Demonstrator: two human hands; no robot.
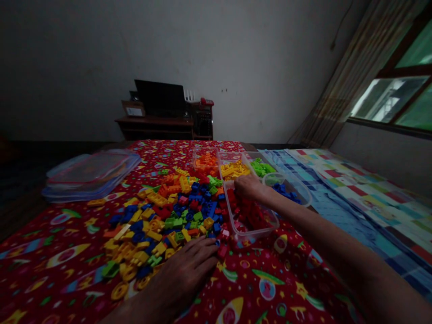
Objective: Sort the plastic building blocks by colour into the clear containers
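Observation:
A mixed pile of toy building bricks (175, 220) in yellow, blue, green, orange and red lies on the red patterned cloth. My left hand (192, 263) rests at the pile's near right edge, fingers stretched out and lying flat. Over the far end of a clear plastic box (256, 233) is my right hand (249, 186), with its fingers curled downward; whatever they hold is hidden. Red bricks (251, 215) fill much of that box. Behind it stand boxes of orange bricks (206, 163), yellow bricks (234, 170) and green bricks (262, 167). Blue bricks (286, 192) sit in a box on the right.
Stacked clear lids (91, 173) lie on the cloth at the left. A blue checked sheet (334, 216) and a colourful quilt (364, 189) spread to the right. Against the far wall stands a desk (155, 122) with a dark monitor (160, 97).

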